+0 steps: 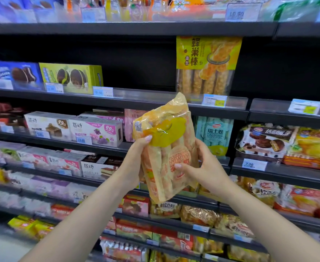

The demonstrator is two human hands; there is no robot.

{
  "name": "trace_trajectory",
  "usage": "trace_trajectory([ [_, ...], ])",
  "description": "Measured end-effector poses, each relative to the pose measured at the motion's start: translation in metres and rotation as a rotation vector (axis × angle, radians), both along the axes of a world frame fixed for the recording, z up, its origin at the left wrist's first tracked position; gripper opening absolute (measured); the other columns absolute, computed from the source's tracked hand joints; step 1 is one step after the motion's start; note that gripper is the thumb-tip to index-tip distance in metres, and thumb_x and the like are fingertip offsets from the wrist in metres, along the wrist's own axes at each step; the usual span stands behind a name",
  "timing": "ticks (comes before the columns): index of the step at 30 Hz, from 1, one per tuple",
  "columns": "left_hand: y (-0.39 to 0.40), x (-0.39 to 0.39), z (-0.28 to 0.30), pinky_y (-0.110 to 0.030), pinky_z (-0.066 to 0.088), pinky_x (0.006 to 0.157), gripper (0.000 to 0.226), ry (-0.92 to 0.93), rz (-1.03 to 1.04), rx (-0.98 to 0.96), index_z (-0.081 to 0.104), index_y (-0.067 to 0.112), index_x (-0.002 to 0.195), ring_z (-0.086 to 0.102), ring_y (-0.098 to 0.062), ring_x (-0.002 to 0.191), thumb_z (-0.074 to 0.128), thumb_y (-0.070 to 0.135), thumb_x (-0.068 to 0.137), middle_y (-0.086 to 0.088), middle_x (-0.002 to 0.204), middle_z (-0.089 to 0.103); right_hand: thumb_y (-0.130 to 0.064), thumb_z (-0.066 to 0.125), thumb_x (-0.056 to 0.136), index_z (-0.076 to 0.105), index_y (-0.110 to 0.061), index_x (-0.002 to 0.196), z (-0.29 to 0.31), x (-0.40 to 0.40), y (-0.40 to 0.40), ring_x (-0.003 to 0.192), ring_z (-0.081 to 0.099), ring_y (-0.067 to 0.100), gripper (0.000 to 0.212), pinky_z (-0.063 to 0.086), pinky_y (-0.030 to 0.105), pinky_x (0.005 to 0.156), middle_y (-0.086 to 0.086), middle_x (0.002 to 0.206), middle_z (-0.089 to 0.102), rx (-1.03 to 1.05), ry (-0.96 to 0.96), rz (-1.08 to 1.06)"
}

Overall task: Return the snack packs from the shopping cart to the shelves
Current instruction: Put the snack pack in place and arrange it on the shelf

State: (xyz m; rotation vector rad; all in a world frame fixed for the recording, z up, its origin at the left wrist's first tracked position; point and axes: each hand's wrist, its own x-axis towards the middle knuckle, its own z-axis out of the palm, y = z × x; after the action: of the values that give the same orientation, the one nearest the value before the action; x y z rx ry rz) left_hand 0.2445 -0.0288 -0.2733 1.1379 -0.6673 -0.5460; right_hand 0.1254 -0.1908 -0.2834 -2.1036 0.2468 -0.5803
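On the far left of the upper shelf stood a blue box of chocolate pies, touching a green box of the same kind on its right. 1 shelf lower sat 2 white cake boxes side by side, each marked 9.9. Right of these, the left hand curled round the left edge of the snack pack, thumb pressed on its yellow patch. The pack, a clear orange bag of long rolls, was held up in front of the shelves, tilted slightly, its top corner reaching the front rail of the upper shelf. The right hand gripped its right edge, thumb across the printed front and fingers behind. Above the pack, a yellow bag of bread sticks stood upright on the upper shelf. Just behind the pack's right side stood a pale blue Swiss roll bag. Further right lay a bag of chocolate pies, above a 7.00 price tag.
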Motion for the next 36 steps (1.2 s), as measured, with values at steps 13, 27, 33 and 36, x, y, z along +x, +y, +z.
trace_trajectory([
  [13,0.004,0.008,0.001,-0.046,0.054,0.092,0.046,-0.302,0.292,0.163,0.059,0.038,0.112,0.066,-0.013,0.104,0.065,0.059,0.072,0.010,0.108,0.070,-0.030,0.068,0.087,0.044,-0.044,0.123,-0.001,-0.019,-0.013,0.110,0.054,-0.005,0.046,0.049,0.023,0.086,-0.024,0.116,0.059,-0.086,-0.126,-0.151],
  [27,-0.012,0.020,0.019,-0.024,0.058,0.074,0.055,-0.288,0.259,0.067,0.051,0.024,0.127,0.065,-0.015,0.108,0.072,0.030,0.076,0.005,0.115,0.068,-0.044,0.080,0.070,0.049,-0.035,0.113,0.001,-0.014,-0.033,0.096,0.060,-0.001,0.053,0.055,0.028,0.080,-0.017,0.105,0.062,-0.068,0.000,-0.145],
  [33,-0.009,0.026,0.043,-0.028,0.029,0.113,0.100,-0.798,0.597,0.120,0.012,0.023,0.154,0.024,-0.007,0.142,0.078,0.014,0.079,0.008,0.155,0.022,-0.037,0.077,0.077,0.050,-0.037,0.121,0.015,-0.026,-0.053,0.098,0.053,0.001,0.052,0.051,0.025,0.079,-0.021,0.106,0.053,-0.423,-0.053,-0.282],
  [36,-0.016,0.023,0.053,-0.041,0.016,0.120,0.078,-1.313,0.540,0.194,0.036,0.019,0.147,0.018,-0.012,0.147,0.070,0.041,0.081,0.003,0.155,0.031,-0.037,0.075,0.078,0.049,-0.033,0.127,0.019,-0.034,-0.057,0.100,0.051,0.002,0.055,0.049,0.026,0.080,-0.017,0.108,0.052,-0.555,-0.022,-0.300],
])
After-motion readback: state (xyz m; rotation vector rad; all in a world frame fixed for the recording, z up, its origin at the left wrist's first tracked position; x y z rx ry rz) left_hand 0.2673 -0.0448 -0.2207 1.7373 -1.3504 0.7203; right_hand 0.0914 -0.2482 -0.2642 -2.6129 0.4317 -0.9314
